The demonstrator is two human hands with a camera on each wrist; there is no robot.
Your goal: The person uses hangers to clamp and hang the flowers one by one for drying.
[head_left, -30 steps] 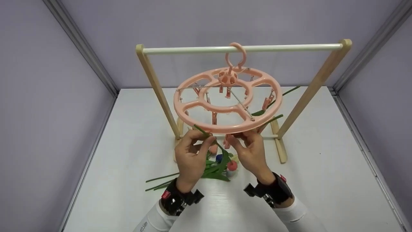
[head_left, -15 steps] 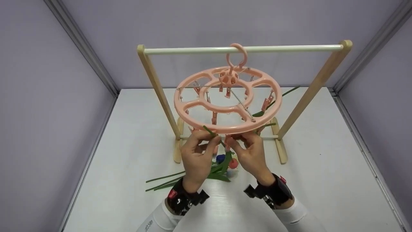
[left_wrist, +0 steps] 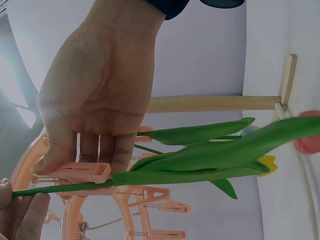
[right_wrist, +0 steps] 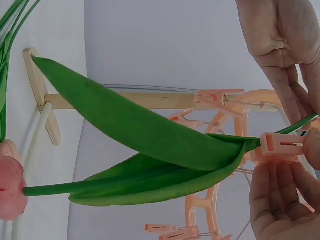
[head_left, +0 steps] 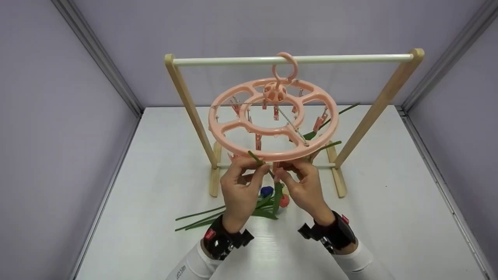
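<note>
Tulip stem, slim, green and smooth, sits at lower centre of the head view, just under the near rim of the round peach plastic clip hanger. Left hand pinches the stem between thumb and fingertips. Right hand pinches a peach plastic clothespin that the stem runs to; in the right wrist view long, glossy, pointed leaves spread toward the left of frame and a pink bud shows at the left edge. Hanger's ring hook hangs over a white rod on a pale wooden frame. More artificial tulips lie on the white tabletop below the hands. No writing is readable.
</note>
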